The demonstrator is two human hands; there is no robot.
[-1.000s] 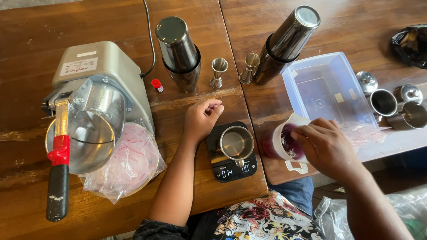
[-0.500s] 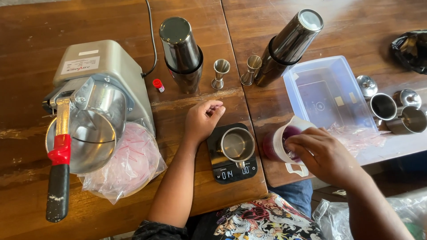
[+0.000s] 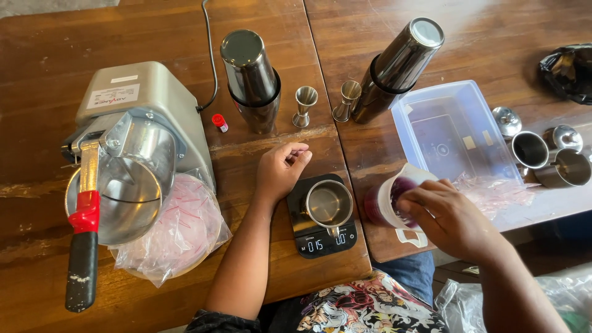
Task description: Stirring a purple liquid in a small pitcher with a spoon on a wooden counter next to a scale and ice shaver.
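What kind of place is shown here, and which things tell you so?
Probably a drink-preparation station in a bar or cafe. On the wooden table stand cocktail shakers, two metal jiggers and an ice shaver, and a small metal cup sits on a digital scale.
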